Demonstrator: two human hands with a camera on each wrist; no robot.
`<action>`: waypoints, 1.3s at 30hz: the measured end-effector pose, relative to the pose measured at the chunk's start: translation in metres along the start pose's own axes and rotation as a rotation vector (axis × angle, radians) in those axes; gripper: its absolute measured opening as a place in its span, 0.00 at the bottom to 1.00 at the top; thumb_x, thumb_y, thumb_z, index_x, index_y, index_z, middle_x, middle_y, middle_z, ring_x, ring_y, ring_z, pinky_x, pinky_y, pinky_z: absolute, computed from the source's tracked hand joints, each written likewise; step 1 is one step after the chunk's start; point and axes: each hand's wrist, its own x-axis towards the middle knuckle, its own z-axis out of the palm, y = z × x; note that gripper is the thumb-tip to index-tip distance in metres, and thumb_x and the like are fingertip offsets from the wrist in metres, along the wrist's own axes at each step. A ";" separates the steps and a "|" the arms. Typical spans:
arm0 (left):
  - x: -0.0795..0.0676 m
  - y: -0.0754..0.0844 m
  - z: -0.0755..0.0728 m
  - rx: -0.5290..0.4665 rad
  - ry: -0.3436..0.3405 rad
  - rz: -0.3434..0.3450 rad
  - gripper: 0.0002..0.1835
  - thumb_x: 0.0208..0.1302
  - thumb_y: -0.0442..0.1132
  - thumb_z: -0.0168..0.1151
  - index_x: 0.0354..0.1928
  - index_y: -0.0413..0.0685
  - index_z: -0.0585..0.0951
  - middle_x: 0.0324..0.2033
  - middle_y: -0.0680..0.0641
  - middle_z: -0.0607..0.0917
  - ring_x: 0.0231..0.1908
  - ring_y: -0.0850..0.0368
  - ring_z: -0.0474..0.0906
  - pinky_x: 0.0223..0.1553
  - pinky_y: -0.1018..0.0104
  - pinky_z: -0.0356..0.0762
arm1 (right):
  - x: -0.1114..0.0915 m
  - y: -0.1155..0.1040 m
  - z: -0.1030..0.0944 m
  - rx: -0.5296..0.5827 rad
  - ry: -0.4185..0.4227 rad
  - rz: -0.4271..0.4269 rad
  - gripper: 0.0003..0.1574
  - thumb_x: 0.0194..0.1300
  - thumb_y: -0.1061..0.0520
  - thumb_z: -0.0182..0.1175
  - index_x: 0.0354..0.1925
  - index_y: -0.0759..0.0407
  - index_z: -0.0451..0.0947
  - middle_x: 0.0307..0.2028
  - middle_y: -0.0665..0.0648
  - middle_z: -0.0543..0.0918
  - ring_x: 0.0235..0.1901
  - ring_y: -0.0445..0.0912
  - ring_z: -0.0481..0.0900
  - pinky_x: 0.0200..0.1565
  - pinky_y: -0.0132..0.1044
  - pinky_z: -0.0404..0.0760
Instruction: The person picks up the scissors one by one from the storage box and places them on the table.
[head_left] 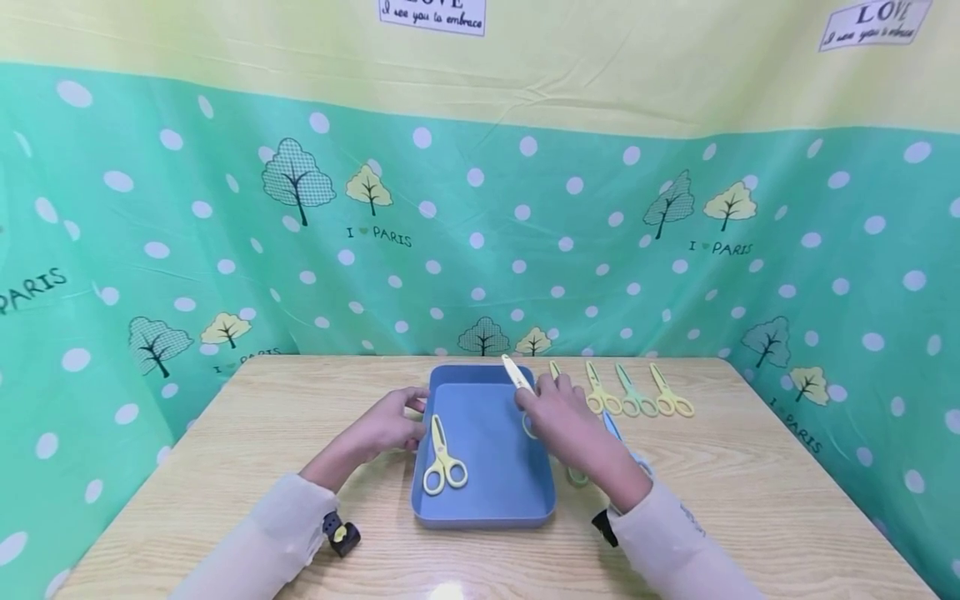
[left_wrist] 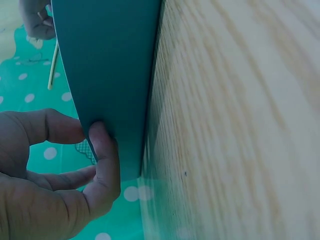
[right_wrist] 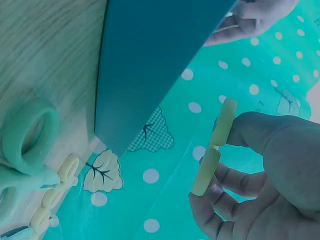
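A blue-grey tray (head_left: 483,523) lies on the table. My left hand (head_left: 390,421) pinches the tray's left side wall (left_wrist: 107,60) between thumb and fingers, as the left wrist view shows. Inside the tray, towards its left side, rests a pair of pale yellow scissors (head_left: 439,446). My right hand (head_left: 558,421) holds another pair of pale yellow scissors (head_left: 516,371) above the tray's right part, blades pointing away from me. The right wrist view shows the handles of these scissors (right_wrist: 207,170) edge-on between thumb and fingers.
To the right of the tray lie several scissors: a green pair (head_left: 633,402) and yellow pairs (head_left: 670,400) in a back row. Closer, a blue pair (head_left: 611,425) and a green pair (head_left: 577,478) are partly hidden by my right arm. A polka-dot curtain (head_left: 517,275) hangs behind the table.
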 end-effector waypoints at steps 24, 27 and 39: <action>0.000 0.000 0.002 0.002 -0.001 0.008 0.44 0.50 0.20 0.58 0.75 0.33 0.63 0.58 0.33 0.72 0.27 0.52 0.78 0.31 0.57 0.85 | -0.049 0.076 -0.014 0.004 -0.046 0.212 0.12 0.60 0.62 0.68 0.43 0.58 0.79 0.34 0.60 0.75 0.32 0.54 0.68 0.30 0.43 0.70; 0.000 -0.001 0.001 0.006 -0.004 0.011 0.44 0.49 0.20 0.58 0.75 0.34 0.63 0.59 0.33 0.72 0.26 0.52 0.77 0.30 0.58 0.84 | -0.057 0.085 -0.011 0.018 -0.063 0.240 0.10 0.61 0.63 0.67 0.42 0.58 0.79 0.32 0.60 0.74 0.32 0.54 0.68 0.28 0.43 0.70; 0.001 -0.002 0.001 0.004 -0.009 0.005 0.43 0.52 0.21 0.56 0.75 0.34 0.62 0.60 0.32 0.71 0.30 0.51 0.79 0.33 0.57 0.86 | -0.081 0.113 -0.005 0.076 -0.218 0.334 0.08 0.62 0.65 0.63 0.40 0.57 0.76 0.33 0.61 0.75 0.32 0.58 0.70 0.28 0.49 0.74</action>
